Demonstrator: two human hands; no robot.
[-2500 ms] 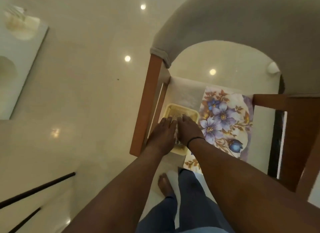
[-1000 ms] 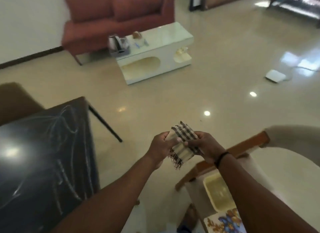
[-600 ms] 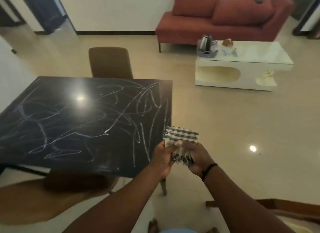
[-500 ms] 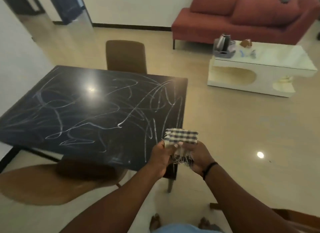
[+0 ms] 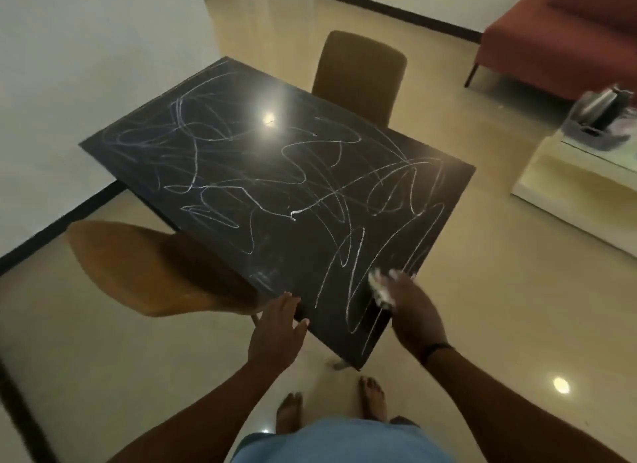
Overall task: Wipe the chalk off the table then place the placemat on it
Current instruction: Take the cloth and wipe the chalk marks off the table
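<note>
A black table covered in white chalk scribbles fills the middle of the view. My right hand presses a small checked cloth onto the table's near right corner; the cloth is blurred and mostly hidden under the fingers. My left hand hovers open at the table's near edge, fingers spread, holding nothing. The placemat is not in view.
A tan chair is tucked under the table's left side and a brown chair stands at the far side. A white coffee table with a kettle and a red sofa lie to the right. My bare feet stand on the glossy floor.
I have stepped up to the table. My left hand let go of the cloth and opened; my right hand carried the cloth down onto the table's near corner.
</note>
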